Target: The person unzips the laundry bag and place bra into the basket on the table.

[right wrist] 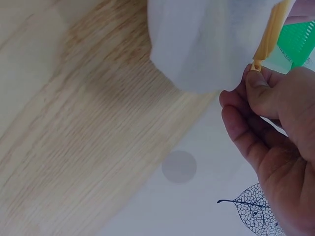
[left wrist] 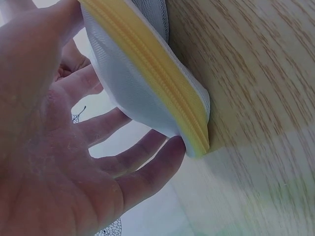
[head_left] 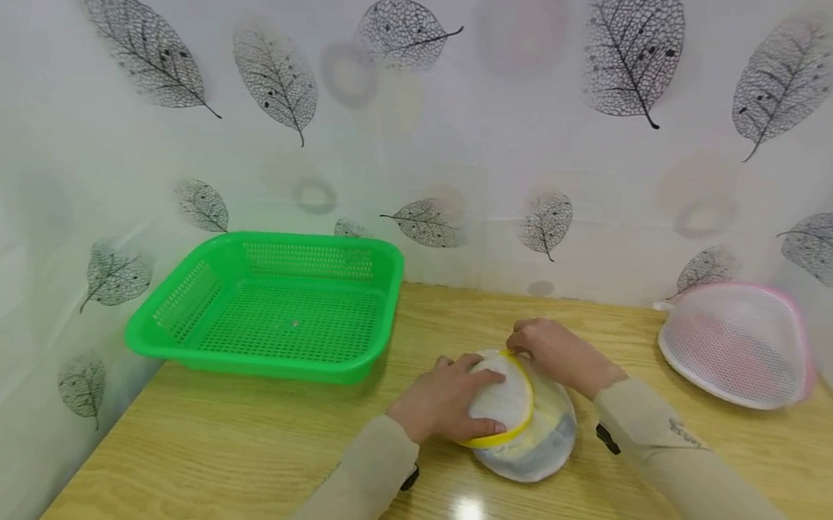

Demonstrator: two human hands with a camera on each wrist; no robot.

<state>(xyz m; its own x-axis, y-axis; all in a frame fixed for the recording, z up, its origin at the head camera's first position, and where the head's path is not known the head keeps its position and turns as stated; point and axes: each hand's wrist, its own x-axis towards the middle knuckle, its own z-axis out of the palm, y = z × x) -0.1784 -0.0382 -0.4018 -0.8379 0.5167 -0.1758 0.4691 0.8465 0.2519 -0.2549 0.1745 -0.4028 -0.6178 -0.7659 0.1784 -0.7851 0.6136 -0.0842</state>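
A person works at a wood-grained worktop (head_left: 217, 458) with both hands on a small white mesh bag (head_left: 544, 419), which sits right of centre, between the forearms. A yellow zip (left wrist: 152, 66) curves around one rounded panel. The left hand (head_left: 445, 401) clasps that panel, thumb toward the near edge and fingers bent over the far side. At the far end of the zip, the right hand (head_left: 551, 348) pinches the little yellow zip pull (right wrist: 256, 65) between thumb and forefinger, its other fingers curled loosely.

The bag looks very light and soft, likely to crumple or slide if tugged without a steadying hand. The zip band seems its firmest part, so a hold beside the zip should serve better than one on the slack fabric; the mesh could snag. Its sides puff out, but whether anything is inside cannot be seen.

To the left stands a green plastic basket (head_left: 263, 368), rigid and shallow, with slotted sides. Its latticed floor shows, with one tiny pale speck on it, too small to identify. At the far right, a pink-and-white mesh bag (head_left: 735, 349) leans near the leaf-printed backdrop (head_left: 474, 132); its contents cannot be made out.
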